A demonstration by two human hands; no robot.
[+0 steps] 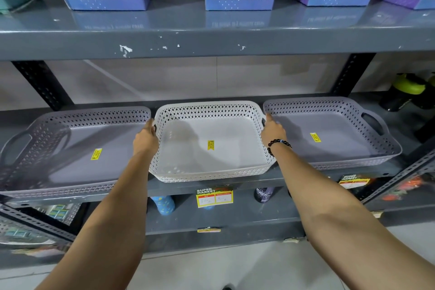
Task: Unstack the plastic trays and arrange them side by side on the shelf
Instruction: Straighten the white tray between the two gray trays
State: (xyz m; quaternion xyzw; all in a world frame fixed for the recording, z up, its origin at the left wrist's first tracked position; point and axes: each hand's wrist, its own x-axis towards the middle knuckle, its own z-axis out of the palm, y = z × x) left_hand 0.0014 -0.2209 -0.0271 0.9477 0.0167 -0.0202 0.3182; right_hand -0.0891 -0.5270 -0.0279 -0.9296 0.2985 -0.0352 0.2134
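Both forearms reach fwd to shelf [211, 187]. Left hand [146, 139] grips left side of white tray [209, 160]; right hand [273, 133], w/ bead bracelet [276, 145], grips right side. White tray sits btwn hands. Grey tray [70, 155] just outboard of left hand; 2nd grey tray [334, 146] just outboard of right hand.
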